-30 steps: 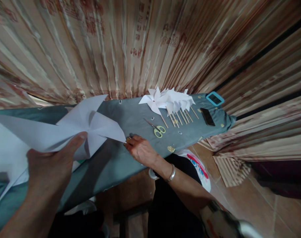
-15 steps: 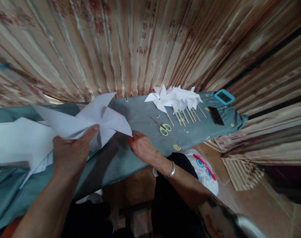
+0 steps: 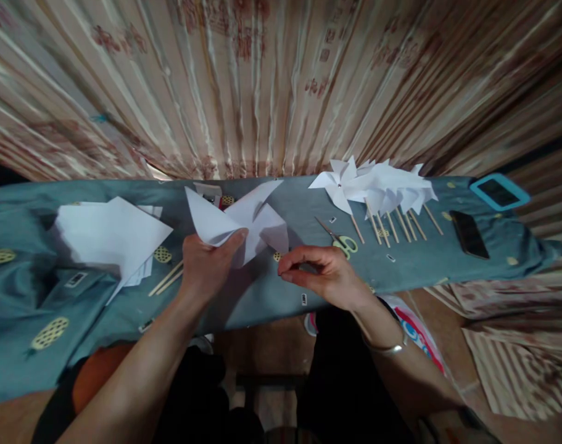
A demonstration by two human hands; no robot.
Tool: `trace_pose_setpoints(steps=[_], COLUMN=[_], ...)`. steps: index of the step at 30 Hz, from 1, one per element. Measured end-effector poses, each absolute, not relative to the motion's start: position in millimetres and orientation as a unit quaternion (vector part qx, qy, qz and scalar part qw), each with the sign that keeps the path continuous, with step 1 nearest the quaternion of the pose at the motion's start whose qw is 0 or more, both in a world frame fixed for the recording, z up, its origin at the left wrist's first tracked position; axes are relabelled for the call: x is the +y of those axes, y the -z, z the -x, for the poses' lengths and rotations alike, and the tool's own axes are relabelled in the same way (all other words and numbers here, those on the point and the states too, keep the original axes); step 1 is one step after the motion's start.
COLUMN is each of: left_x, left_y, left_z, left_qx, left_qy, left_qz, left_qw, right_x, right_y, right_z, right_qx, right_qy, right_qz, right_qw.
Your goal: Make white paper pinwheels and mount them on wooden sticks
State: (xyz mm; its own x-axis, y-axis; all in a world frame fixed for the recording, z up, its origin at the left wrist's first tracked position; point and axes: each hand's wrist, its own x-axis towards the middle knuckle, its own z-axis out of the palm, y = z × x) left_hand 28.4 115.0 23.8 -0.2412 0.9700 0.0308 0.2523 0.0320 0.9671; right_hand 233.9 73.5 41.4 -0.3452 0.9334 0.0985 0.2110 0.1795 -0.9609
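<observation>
A white paper pinwheel (image 3: 250,225) is gripped at its centre by my left hand (image 3: 211,262), thumb pressed on the folded-in tips. Its blades stand out above the table; no stick shows on it. Just right of the pinwheel, my right hand (image 3: 324,271) is closed in a pinch. A tiny dark speck shows at its fingertips, too small to name. Beside my left wrist lie thin wooden sticks (image 3: 166,280). Left of them is a stack of white paper sheets (image 3: 102,237). Scissors (image 3: 343,243) with light green handles lie behind my right hand.
Several paper pinwheels on sticks (image 3: 387,188) lie overlapped at the right of the cloth-covered table (image 3: 243,308). Farther right are a dark phone (image 3: 468,234) and a blue-framed device (image 3: 500,190). A small box (image 3: 209,192) sits behind the held pinwheel. A pleated curtain (image 3: 262,92) hangs behind.
My view has turned left. My right hand has come away from the blade tip and is now pinched beside the pinwheel. My left hand still holds the pinwheel, now lower and farther right in view.
</observation>
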Motion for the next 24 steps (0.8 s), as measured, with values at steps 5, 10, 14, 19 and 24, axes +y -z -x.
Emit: trace_pose_setpoints(steps=[5, 10, 14, 19, 24], left_x=[103.0, 92.9, 91.0, 90.7, 90.9], left_y=[-15.0, -17.4, -18.8, -16.1, -20.0], left_z=[-39.0, -47.4, -49.3, -49.5, -51.2], left_qx=[0.562, 0.554, 0.569, 0.539, 0.548], left_qy=[-0.466, -0.455, -0.448, -0.452, -0.453], left_qz=[-0.535, -0.523, -0.511, -0.521, -0.503], left_qw=[0.424, 0.461, 0.463, 0.483, 0.491], right_x=[66.0, 60.2, 58.7, 56.2, 54.2], right_y=[-39.1, -37.1, -33.6, -36.6, -37.7], right_z=[-218.8, -216.1, -217.9, -217.1, -216.3], right_qx=[-0.665, -0.707, -0.72, -0.754, -0.763], right_qy=[-0.369, -0.251, -0.2, -0.157, -0.147], right_qz=[0.466, 0.48, 0.49, 0.467, 0.452], right_qw=[0.452, 0.455, 0.448, 0.434, 0.437])
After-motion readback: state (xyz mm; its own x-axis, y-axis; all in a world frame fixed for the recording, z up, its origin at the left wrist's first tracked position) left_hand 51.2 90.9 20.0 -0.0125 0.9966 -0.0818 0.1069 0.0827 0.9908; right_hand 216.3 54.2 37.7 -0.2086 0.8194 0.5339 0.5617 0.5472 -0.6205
